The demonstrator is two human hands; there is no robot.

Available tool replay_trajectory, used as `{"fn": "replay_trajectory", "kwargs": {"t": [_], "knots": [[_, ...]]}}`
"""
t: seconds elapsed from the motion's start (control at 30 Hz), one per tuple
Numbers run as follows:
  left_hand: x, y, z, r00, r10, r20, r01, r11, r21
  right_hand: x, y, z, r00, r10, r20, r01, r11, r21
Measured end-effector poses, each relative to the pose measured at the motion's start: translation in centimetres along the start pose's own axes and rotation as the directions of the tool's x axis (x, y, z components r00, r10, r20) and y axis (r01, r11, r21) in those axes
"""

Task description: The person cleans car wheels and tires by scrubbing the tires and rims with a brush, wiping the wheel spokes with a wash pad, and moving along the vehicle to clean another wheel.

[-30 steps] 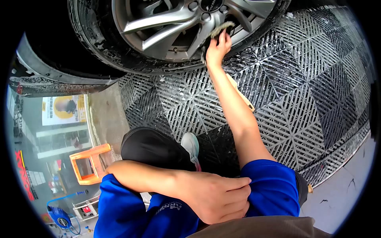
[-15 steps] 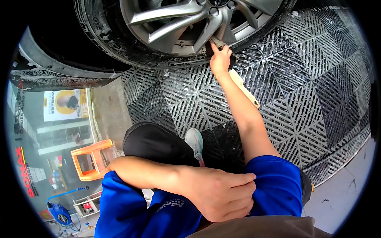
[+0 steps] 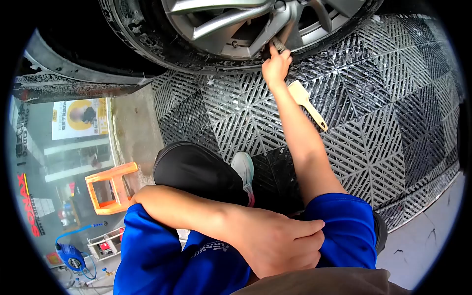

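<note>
My right hand [image 3: 277, 66] reaches to the lower rim of a car wheel [image 3: 223, 27], its fingers closed on a small greyish, shaggy cleaning pad [image 3: 279, 45]. The pad sits against the rim beside a silver spoke; its exact kind cannot be made out. Just below that wrist, a flat cream-handled brush [image 3: 307, 104] lies on the floor grating, its upper end partly hidden by the hand. Across my body, my left hand [image 3: 280, 241] rests near the right blue sleeve, back upward. Its fingers are loosely bent, the index stretched out, and nothing shows in them.
Wet, foam-streaked floor grating [image 3: 364, 142] spreads under the wheel. The soapy car body [image 3: 73, 81] overhangs at upper left. An orange stand [image 3: 112, 189] is near my left elbow. A blue hose reel [image 3: 72, 258] and a glass front with a poster [image 3: 78, 118] are further left.
The view has shifted slightly, so the wheel sits higher and further right. My right hand stays at the rim with the pad, and more of the cream brush shows. The left hand barely moves.
</note>
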State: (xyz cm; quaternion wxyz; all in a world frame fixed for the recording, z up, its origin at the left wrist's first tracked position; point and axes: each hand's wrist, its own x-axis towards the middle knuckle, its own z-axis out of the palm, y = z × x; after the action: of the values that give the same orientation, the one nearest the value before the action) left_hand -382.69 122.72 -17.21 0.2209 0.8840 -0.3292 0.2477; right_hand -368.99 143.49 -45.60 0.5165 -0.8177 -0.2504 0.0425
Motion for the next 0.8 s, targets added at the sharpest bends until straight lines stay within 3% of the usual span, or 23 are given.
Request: {"fn": "replay_trajectory", "kwargs": {"t": [0.17,0.23,0.27,0.3,0.37,0.4,0.43,0.5,0.57,0.7,0.77,0.8], "knots": [[0.3,0.1,0.3,0.999,0.021,-0.03,-0.022,0.999,-0.038,-2.5,2.0,2.6,0.99,0.105,-0.091,-0.08,0.967,0.243],[0.3,0.2,0.4,0.999,0.031,-0.016,-0.032,0.999,-0.035,-1.4,3.3,3.7,0.959,0.283,-0.015,-0.204,0.726,0.656],[0.3,0.2,0.4,0.999,0.035,-0.013,-0.036,0.999,-0.032,-1.1,2.5,2.9,0.911,0.41,0.034,-0.282,0.561,0.778],[0.2,0.2,0.5,0.999,0.029,-0.031,-0.03,0.999,-0.016,-0.6,2.1,2.8,0.872,0.488,-0.024,-0.238,0.467,0.852],[-0.1,0.2,0.2,0.999,0.025,-0.045,-0.025,1.0,0.008,1.2,-0.1,0.6,0.769,0.639,0.014,-0.148,0.157,0.976],[-0.2,0.4,0.1,1.0,0.009,-0.03,-0.009,1.0,0.003,1.8,-2.7,-2.1,0.78,0.625,-0.032,-0.06,0.125,0.99],[-0.4,0.5,-0.1,1.0,-0.01,-0.021,0.01,1.0,0.0,2.6,-3.6,-2.3,0.801,0.583,-0.138,0.014,0.213,0.977],[-0.5,0.5,-0.2,1.0,-0.003,-0.024,0.003,1.0,-0.008,3.9,-5.3,-2.6,0.927,0.337,-0.164,0.051,0.321,0.946],[-0.5,0.6,0.1,0.999,0.019,-0.035,-0.019,1.0,-0.007,4.5,-4.3,0.8,0.893,0.17,-0.417,0.112,0.813,0.571],[-0.7,0.5,0.2,0.999,0.031,-0.03,-0.032,0.998,-0.046,-1.5,-2.6,4.7,0.993,0.037,-0.115,0.028,0.855,0.517],[-0.7,0.6,-0.1,1.0,0.029,0.003,-0.029,0.998,-0.062,-2.9,-2.5,4.1,0.996,-0.002,-0.091,0.047,0.871,0.49],[-0.6,0.4,-0.2,0.998,0.063,0.016,-0.062,0.996,-0.067,-3.1,-3.4,3.1,0.992,0.052,-0.113,0.022,0.818,0.574]]}}
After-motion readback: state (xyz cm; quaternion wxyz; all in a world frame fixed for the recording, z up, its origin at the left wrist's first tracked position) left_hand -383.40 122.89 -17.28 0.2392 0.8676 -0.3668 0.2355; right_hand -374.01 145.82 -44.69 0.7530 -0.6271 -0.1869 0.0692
